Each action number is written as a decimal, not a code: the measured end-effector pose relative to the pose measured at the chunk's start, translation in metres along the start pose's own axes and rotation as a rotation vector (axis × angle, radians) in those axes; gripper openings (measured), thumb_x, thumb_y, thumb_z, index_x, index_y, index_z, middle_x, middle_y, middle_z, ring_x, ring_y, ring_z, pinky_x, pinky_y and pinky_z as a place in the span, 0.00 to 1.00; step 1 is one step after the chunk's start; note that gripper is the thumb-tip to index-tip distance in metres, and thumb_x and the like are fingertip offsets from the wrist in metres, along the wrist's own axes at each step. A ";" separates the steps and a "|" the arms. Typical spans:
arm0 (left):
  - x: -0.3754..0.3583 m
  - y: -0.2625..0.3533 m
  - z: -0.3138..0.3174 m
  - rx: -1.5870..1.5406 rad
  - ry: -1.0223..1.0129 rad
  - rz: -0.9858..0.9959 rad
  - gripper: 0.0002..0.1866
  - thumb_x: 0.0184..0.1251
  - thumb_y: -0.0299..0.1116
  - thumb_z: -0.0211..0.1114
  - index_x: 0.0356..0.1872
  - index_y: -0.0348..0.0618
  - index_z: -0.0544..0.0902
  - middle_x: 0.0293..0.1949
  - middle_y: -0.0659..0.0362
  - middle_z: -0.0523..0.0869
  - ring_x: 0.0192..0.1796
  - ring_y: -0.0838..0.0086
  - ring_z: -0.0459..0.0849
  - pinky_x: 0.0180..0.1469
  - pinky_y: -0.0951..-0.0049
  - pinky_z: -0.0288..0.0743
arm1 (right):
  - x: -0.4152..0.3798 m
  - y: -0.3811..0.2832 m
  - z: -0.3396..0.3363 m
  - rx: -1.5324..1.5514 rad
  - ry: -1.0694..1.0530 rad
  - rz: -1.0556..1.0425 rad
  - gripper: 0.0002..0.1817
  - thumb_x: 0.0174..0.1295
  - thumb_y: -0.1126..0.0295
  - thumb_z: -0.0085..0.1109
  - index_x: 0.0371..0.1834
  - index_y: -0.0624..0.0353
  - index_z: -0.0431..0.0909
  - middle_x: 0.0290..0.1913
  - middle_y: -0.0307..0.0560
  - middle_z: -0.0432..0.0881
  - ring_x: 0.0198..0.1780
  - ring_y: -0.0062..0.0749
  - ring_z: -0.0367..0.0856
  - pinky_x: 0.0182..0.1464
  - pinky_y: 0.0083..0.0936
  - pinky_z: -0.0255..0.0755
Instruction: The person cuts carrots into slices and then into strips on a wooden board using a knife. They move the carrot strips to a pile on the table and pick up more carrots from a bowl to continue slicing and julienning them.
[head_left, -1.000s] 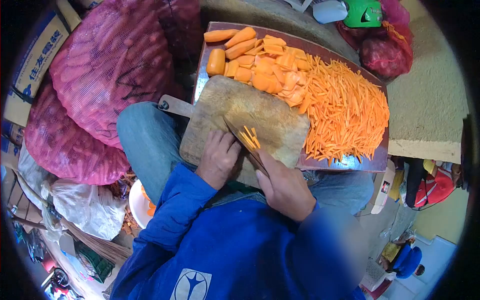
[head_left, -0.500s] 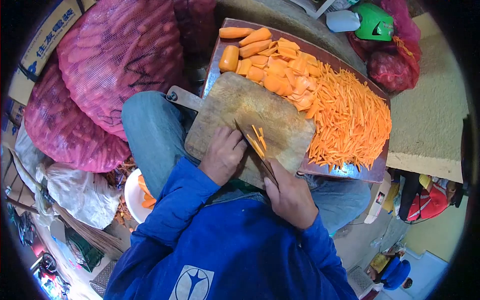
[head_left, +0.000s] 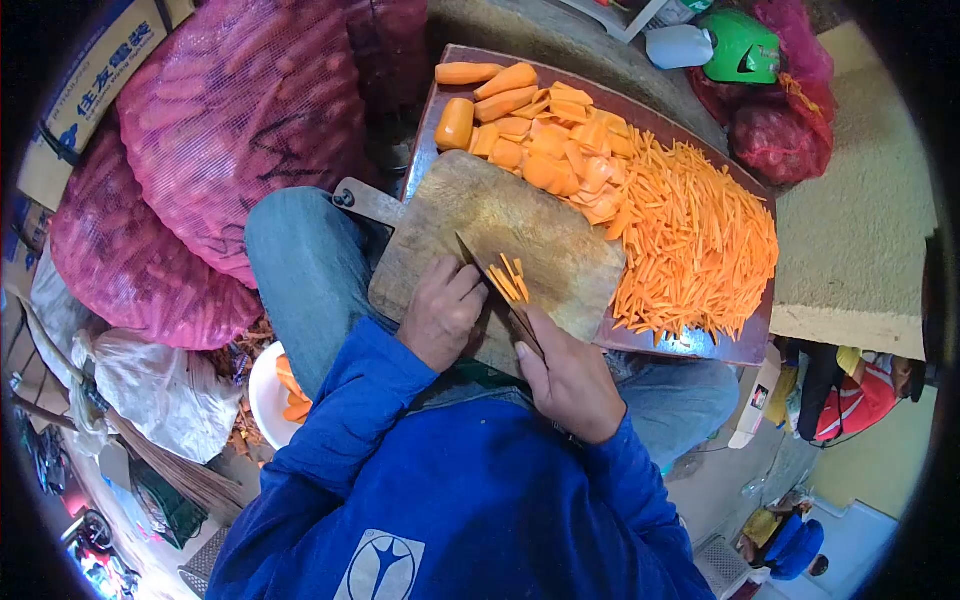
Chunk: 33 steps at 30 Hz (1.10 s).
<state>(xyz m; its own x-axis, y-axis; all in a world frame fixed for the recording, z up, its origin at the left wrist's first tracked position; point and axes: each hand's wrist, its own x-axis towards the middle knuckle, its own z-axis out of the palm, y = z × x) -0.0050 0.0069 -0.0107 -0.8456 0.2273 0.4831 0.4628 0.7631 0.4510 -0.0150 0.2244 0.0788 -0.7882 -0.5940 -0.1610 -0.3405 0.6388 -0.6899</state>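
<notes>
Nudged slightly forward across the cutting board [head_left: 560, 240] since the earlier frame, a knife [head_left: 499, 295] stands with loose carrot strips [head_left: 510, 280] just to its right. A person's right hand [head_left: 575, 385] is closed around its handle; the left hand [head_left: 440, 312] curls its fingers on the wood beside the blade, whatever they may grip hidden from view. Beyond the board, carrot slices [head_left: 555, 150] and a heap of shredded carrot [head_left: 695, 240] cover a tabletop [head_left: 745, 350], near bulging mesh sacks [head_left: 245, 120].

Single head-worn view, facing forward and steeply down at lap.
</notes>
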 end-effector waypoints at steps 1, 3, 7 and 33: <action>0.000 0.000 0.000 -0.004 0.006 -0.006 0.09 0.54 0.27 0.68 0.36 0.34 0.85 0.41 0.51 0.81 0.48 0.53 0.79 0.54 0.55 0.77 | 0.001 0.002 0.001 0.001 0.008 0.001 0.23 0.77 0.70 0.59 0.73 0.62 0.74 0.46 0.70 0.88 0.49 0.70 0.88 0.48 0.51 0.82; 0.000 0.000 0.001 -0.011 0.014 -0.011 0.10 0.54 0.27 0.68 0.36 0.34 0.86 0.41 0.51 0.82 0.48 0.53 0.80 0.54 0.55 0.77 | 0.000 0.006 0.000 0.015 0.044 -0.041 0.23 0.77 0.70 0.59 0.73 0.62 0.74 0.44 0.70 0.88 0.47 0.69 0.89 0.47 0.50 0.82; 0.000 0.000 0.003 0.005 0.029 0.000 0.11 0.54 0.27 0.67 0.38 0.33 0.86 0.41 0.51 0.82 0.48 0.53 0.80 0.54 0.56 0.78 | -0.010 0.003 -0.009 0.097 0.015 0.004 0.24 0.77 0.70 0.59 0.74 0.62 0.74 0.43 0.70 0.88 0.47 0.69 0.89 0.48 0.50 0.82; 0.008 -0.008 -0.012 -0.048 0.240 -0.207 0.08 0.54 0.18 0.76 0.36 0.36 0.88 0.37 0.51 0.86 0.42 0.52 0.85 0.47 0.56 0.77 | -0.020 0.016 0.007 0.220 0.069 -0.024 0.24 0.76 0.69 0.61 0.73 0.65 0.76 0.45 0.66 0.89 0.45 0.62 0.91 0.50 0.43 0.82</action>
<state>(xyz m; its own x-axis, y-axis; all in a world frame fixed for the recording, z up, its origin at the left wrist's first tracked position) -0.0121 -0.0045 -0.0012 -0.8389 -0.0833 0.5379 0.3045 0.7473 0.5906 -0.0013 0.2435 0.0660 -0.8169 -0.5682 -0.0991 -0.2459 0.4985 -0.8313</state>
